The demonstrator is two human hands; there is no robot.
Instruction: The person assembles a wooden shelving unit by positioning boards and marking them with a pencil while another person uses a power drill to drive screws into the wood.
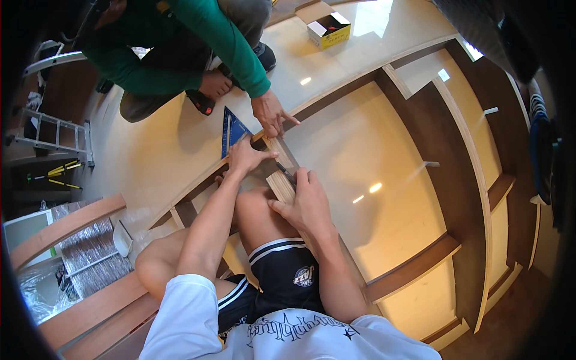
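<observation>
My right hand holds a slim dark pen, its tip toward a wooden divider of the frame. The same hand's thumb lies against a short wooden board with a pale layered edge. Just ahead, my left hand grips the wooden frame near a joint, thumb stretched toward the pen tip; some of its fingers are hidden. A co-worker's hand in a green sleeve presses on that joint from the far side. Beside it a blue triangular square leans on the frame.
The co-worker crouches at the far left, other hand on a dark power tool. A yellow box stands on the glossy floor beyond. To the right run wooden dividers. At left are a ladder, curved wooden pieces and plastic-wrapped items.
</observation>
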